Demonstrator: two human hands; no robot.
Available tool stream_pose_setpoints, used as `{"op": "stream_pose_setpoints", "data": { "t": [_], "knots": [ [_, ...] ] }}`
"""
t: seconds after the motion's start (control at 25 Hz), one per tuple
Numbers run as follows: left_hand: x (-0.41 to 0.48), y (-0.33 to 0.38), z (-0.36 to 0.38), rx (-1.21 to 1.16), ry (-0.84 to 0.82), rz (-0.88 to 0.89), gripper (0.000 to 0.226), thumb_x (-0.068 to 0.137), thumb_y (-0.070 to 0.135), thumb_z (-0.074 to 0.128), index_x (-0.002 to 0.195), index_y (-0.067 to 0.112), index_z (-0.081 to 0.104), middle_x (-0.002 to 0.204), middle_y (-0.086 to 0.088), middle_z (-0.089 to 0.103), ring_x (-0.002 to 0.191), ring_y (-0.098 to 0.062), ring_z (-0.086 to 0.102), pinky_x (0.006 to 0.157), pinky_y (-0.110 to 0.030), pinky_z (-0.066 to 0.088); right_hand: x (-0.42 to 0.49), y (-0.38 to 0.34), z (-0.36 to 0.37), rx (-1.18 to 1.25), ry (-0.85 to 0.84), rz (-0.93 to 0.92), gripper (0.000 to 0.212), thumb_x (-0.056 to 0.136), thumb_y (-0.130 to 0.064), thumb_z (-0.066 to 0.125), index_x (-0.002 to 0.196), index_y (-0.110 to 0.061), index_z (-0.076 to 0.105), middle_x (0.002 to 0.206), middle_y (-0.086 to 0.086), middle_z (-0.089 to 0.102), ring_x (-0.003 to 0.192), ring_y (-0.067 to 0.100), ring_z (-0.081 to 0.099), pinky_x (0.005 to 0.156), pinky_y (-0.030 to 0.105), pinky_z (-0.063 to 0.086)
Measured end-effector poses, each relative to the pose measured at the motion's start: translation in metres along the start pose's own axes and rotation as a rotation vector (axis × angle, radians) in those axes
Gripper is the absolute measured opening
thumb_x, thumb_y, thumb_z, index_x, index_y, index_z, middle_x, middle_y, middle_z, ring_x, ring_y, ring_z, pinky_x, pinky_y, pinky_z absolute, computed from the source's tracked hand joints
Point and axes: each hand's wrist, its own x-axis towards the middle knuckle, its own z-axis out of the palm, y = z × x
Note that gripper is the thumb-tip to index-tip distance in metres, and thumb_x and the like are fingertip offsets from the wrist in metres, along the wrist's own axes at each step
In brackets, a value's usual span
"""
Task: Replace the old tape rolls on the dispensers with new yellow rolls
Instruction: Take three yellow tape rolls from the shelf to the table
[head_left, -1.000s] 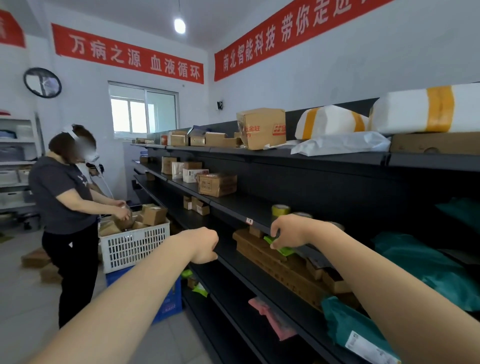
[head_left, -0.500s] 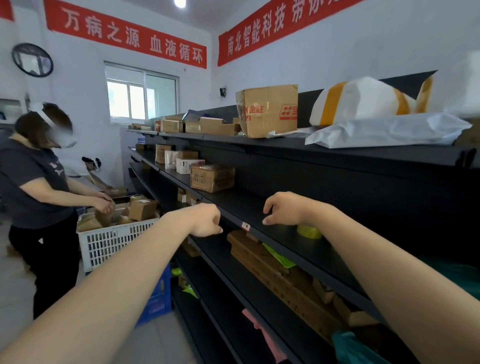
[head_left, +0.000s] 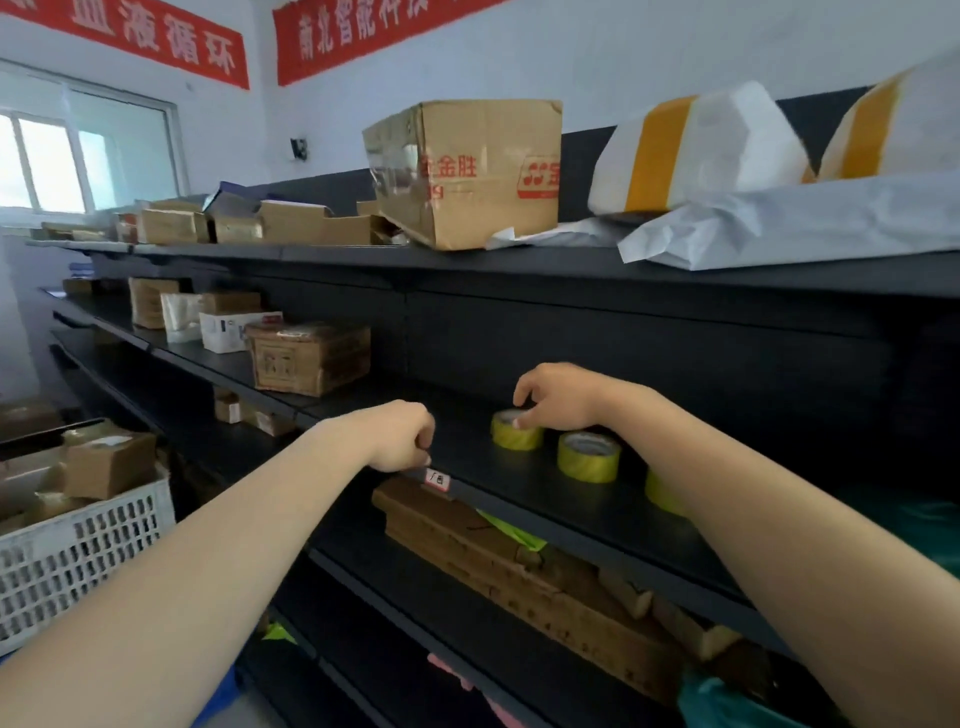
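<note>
Three yellow tape rolls stand in a row on the black middle shelf (head_left: 571, 499). My right hand (head_left: 558, 397) rests on top of the leftmost roll (head_left: 514, 434), fingertips curled over its rim. A second roll (head_left: 588, 457) stands just right of it, untouched. The third roll (head_left: 660, 491) is mostly hidden behind my right forearm. My left hand (head_left: 400, 434) is curled into a loose fist at the shelf's front edge, beside a small price label (head_left: 437, 479), with nothing visible in it. No tape dispenser shows in this view.
Cardboard boxes (head_left: 309, 358) line the shelves to the left; a large carton (head_left: 467, 171) and white parcels (head_left: 696, 150) sit on the top shelf. Long brown boxes (head_left: 467, 535) lie on the shelf below. A white crate (head_left: 78, 556) of parcels stands at lower left.
The view has swung right and closer to the shelf; the other person has left the frame. My right hand rose from the lower shelf onto the leftmost roll. My left fist reached the shelf edge.
</note>
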Motion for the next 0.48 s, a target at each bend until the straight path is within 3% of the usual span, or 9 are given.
{"op": "stream_pose_setpoints", "data": {
  "t": [0.28,0.48],
  "knots": [
    [0.081,-0.014,0.012,-0.125,0.036,0.291,0.025,0.087,0.032,0.061,0.107,0.017,0.064,0.098,0.002,0.059,0.091,-0.016,0.059,0.082,-0.03,0.05,0.007,0.02,-0.001,-0.033,-0.004,0.3,0.041,0.087,-0.039,0.061,0.12,-0.017,0.057,0.121,0.003,0.055,0.106,0.022,0.052,0.083,0.03,0.043],
    [0.139,0.008,0.032,-0.167,0.032,0.435,0.017,0.091,0.021,0.053,0.095,0.01,0.066,0.097,-0.005,0.063,0.089,-0.02,0.059,0.079,-0.03,0.047,0.0,0.065,0.012,-0.06,-0.022,0.506,0.043,0.088,-0.036,0.06,0.126,-0.017,0.054,0.131,0.005,0.051,0.116,0.025,0.05,0.092,0.034,0.044]
  ]
}}
